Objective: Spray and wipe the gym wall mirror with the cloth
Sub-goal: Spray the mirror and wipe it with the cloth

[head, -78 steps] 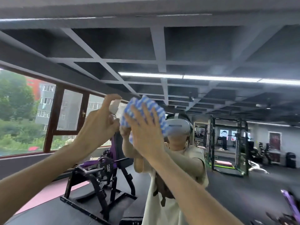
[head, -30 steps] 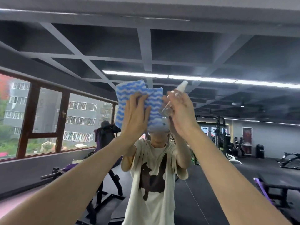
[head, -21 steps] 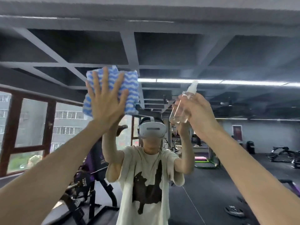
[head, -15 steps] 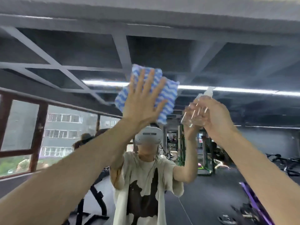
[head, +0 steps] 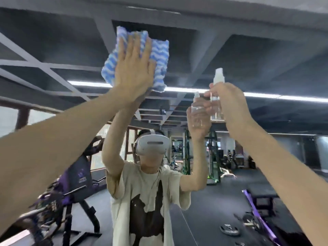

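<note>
So closest to the camera you've got both bare forearms reaching up. The left hand (head: 134, 71) is flat on the cloth (head: 159, 50), fingers straight and a little fanned out, palm pushing it against the mirror (head: 266, 64). The cloth is the blue-and-white wavy one, bunched a bit, sitting high up on the glass, above the reflected light strip (head: 284, 97).

The right hand (head: 229, 103) is off to the side with its fingers curled round the little clear spray bottle (head: 218, 80). It's upright, the nozzle pokes out above the hand and no finger is on top of it, so I'd say no spraying right now.

What changed: half a second back the cloth was lying across that light strip, and now it's mostly above it. So the wipe is travelling upward, while the bottle has just stayed parked at about the same height. Looks to me like they're on the wiping part, working the top of the glass.

Further in, it's all reflection: the person in a white headset (head: 152, 144) and a beige T-shirt (head: 142, 192), then a purple weight machine (head: 78, 183), and racks way at the back, kinda blurry.
</note>
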The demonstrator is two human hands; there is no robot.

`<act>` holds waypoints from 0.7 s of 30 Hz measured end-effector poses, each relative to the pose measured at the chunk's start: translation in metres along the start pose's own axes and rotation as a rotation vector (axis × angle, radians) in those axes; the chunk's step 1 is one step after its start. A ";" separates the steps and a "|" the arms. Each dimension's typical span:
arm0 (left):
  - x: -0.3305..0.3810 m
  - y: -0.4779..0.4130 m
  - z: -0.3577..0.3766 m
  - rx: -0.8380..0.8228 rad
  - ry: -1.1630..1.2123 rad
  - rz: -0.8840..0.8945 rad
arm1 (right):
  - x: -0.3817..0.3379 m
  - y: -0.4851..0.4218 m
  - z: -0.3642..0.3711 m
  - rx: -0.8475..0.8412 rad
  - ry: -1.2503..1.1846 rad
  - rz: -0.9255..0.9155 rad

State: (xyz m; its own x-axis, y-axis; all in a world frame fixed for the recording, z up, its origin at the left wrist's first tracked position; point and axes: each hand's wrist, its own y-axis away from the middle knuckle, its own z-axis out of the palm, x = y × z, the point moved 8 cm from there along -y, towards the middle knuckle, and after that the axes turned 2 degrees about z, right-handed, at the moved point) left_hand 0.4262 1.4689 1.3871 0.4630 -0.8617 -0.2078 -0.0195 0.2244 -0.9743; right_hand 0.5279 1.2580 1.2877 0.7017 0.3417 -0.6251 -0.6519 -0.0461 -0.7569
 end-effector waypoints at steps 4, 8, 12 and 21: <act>0.148 0.110 0.002 -0.120 0.144 0.708 | 0.016 -0.005 -0.040 0.104 -0.086 0.083; 0.162 0.132 0.002 -0.193 0.148 1.063 | 0.027 -0.005 -0.062 0.086 -0.031 0.125; 0.082 -0.003 0.005 -0.029 0.068 0.394 | 0.038 -0.002 -0.083 0.083 0.031 0.125; 0.260 0.102 0.022 -0.151 0.157 0.897 | 0.054 0.006 -0.145 0.209 -0.013 0.162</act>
State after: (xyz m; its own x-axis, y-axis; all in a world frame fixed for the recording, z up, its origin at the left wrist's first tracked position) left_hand 0.5646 1.2777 1.2354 0.0937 -0.4481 -0.8891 -0.4336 0.7855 -0.4416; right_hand 0.6032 1.1401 1.2218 0.5803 0.3581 -0.7315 -0.8017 0.0929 -0.5905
